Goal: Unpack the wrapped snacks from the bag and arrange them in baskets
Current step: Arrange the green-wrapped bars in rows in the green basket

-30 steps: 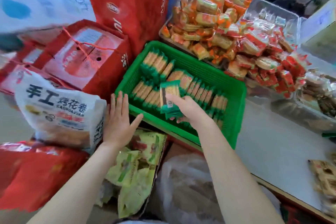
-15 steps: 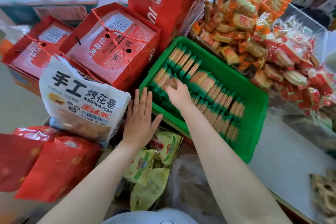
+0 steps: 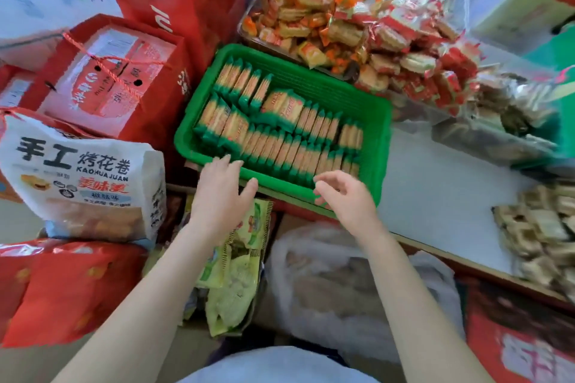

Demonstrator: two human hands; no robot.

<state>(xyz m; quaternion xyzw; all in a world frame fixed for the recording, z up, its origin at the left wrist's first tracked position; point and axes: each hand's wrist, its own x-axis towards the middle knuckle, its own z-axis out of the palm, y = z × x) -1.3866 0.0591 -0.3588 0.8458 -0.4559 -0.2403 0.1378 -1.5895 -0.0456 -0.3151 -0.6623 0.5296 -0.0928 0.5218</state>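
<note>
Both hands hover empty at the near rim of a green basket packed with green-wrapped biscuits: left hand flat, right hand loosely curled.

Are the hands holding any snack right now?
No, nothing is held. The left hand lies open and flat at the near rim of the green basket, and the right hand hangs loosely curled and empty over that rim.
</note>
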